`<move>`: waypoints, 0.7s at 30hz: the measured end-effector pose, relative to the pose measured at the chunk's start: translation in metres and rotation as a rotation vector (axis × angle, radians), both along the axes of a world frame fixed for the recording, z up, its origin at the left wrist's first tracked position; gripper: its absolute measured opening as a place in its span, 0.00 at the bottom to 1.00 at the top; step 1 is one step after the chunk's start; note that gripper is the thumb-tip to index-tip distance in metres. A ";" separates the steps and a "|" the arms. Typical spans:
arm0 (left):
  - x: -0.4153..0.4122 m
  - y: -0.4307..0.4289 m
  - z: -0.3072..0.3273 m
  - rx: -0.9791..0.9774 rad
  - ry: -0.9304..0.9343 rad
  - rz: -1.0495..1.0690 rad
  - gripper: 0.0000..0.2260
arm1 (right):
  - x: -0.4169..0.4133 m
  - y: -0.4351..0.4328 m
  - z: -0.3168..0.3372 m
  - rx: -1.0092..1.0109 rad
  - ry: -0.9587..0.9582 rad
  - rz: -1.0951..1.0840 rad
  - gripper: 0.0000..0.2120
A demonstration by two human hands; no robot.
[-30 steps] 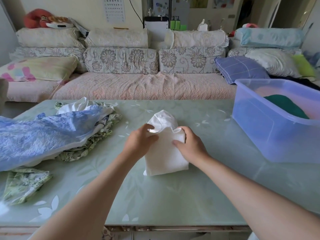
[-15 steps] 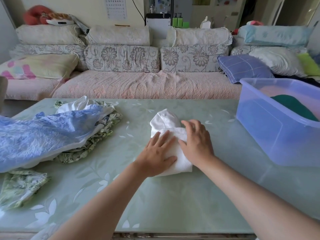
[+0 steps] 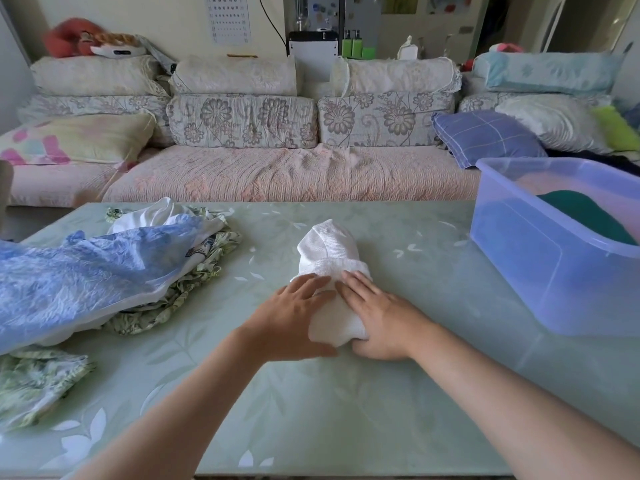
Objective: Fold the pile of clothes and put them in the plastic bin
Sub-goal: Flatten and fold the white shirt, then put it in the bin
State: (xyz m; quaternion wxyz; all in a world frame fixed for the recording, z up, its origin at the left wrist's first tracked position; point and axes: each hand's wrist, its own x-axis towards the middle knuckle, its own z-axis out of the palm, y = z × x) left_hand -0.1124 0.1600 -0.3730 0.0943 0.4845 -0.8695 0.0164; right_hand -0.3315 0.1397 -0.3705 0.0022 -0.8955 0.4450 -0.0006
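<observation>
A folded white garment (image 3: 329, 251) lies in the middle of the green table (image 3: 346, 410). My left hand (image 3: 291, 317) and my right hand (image 3: 379, 320) hold its near end from either side. Their fingers lie on top and both thumbs tuck in at its near edge. The far, rounded end of the garment shows beyond my fingers. At the right stands the translucent blue plastic bin (image 3: 540, 271) with a dark green garment (image 3: 588, 216) inside. A pile of unfolded clothes (image 3: 104, 268), blue on top with white and green floral pieces below, sits at the left.
A green floral piece (image 3: 31, 382) lies at the near left edge of the table. A long sofa (image 3: 277, 174) with several cushions runs behind the table. Bare table surface lies between the white garment and the bin.
Both hands have slid from the garment's far flap, over its top, back to its near end, and the thumbs now tuck in at the near edge. The garment is folded more compactly.
</observation>
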 end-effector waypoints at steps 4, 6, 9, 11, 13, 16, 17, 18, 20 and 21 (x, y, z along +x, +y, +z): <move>0.002 0.003 -0.003 0.182 0.027 0.036 0.50 | 0.002 -0.002 0.006 0.035 -0.015 0.004 0.38; -0.001 0.001 0.001 0.162 0.083 0.049 0.40 | 0.002 -0.003 0.011 0.085 -0.108 0.001 0.32; -0.008 0.001 0.021 0.165 0.182 0.105 0.25 | -0.004 -0.003 0.026 0.157 -0.329 -0.087 0.12; -0.011 0.005 0.041 0.186 0.246 0.161 0.11 | -0.010 -0.003 0.037 0.132 -0.431 -0.156 0.10; -0.008 0.006 0.055 0.286 0.323 0.208 0.08 | -0.016 -0.003 0.043 0.172 -0.493 -0.178 0.13; 0.002 0.004 0.059 0.481 0.599 0.235 0.13 | -0.022 -0.002 0.046 0.271 -0.609 -0.221 0.14; 0.005 0.002 0.057 0.522 0.695 0.233 0.15 | -0.023 -0.003 0.045 0.309 -0.654 -0.254 0.15; 0.006 -0.001 0.054 0.554 0.773 0.234 0.15 | -0.023 -0.005 0.044 0.332 -0.694 -0.281 0.15; 0.004 -0.007 0.051 0.587 0.895 0.255 0.10 | -0.020 -0.009 0.043 0.321 -0.724 -0.333 0.14; 0.002 -0.012 0.049 0.587 0.929 0.290 0.08 | -0.018 -0.012 0.042 0.295 -0.727 -0.351 0.14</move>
